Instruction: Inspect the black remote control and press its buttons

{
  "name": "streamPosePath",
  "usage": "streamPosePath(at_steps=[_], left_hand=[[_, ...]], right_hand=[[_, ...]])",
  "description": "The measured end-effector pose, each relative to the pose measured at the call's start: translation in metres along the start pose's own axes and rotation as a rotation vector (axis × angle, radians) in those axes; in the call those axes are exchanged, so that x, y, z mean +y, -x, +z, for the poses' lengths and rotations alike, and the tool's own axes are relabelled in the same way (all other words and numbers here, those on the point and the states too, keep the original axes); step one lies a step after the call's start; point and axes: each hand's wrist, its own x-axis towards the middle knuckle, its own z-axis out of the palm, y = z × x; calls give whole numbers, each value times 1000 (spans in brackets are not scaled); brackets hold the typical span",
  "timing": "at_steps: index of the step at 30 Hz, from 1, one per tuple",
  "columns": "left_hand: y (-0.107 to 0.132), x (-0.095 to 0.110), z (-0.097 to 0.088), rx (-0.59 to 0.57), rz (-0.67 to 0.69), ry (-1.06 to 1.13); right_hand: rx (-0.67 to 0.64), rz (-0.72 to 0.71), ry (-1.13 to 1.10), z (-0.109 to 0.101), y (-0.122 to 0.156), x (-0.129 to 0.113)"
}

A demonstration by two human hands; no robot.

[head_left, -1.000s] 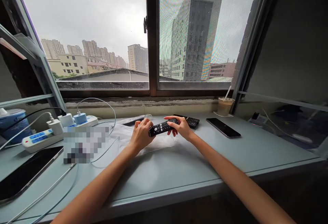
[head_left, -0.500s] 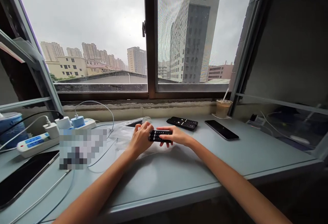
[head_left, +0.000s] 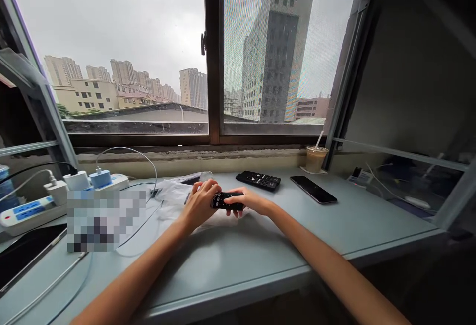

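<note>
A black remote control [head_left: 231, 201] with pale-marked buttons lies sideways between my hands, just above a crumpled clear plastic bag [head_left: 171, 193]. My right hand [head_left: 251, 200] is closed on its right end, thumb over the button face and fingertips showing below. My left hand [head_left: 201, 200] is closed round its left end, fingers curled over the top. That end is mostly hidden by the hand. Farther back, black remotes [head_left: 258, 180] lie together on the grey desk [head_left: 275, 235], one partly on another.
A black phone [head_left: 313, 189] lies to the right, with a straw cup [head_left: 316, 160] behind it. On the left are a power strip [head_left: 28, 212] with chargers, loose white cables [head_left: 148, 159] and a dark tablet-like device [head_left: 31, 245]. A window [head_left: 148, 42] stands behind the desk.
The view has shifted slightly, so most things sit farther left. Both hands keep hold of the remote control, with only small finger movement.
</note>
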Motion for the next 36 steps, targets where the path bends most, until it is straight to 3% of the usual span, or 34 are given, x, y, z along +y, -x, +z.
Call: streamPosePath(at_steps=[7,16,23,28,36], left_hand=[[-3,-4,-3,22,-32,-7],[-2,-18,-9,-29,-97,-63],[-3,-14,-9,24,-137,-36],[-1,-16,-7,60,-140,-50],[-2,-11,-10,59,-106,-77]], right_hand=[[24,-55,-20,-7,-3,6],[323,-69,-201,-17,-2,11],[240,-52,-519,-24,-3,8],[201,-4,-531,-25,-2,6],[143,-65,-504,-21,-2,9]])
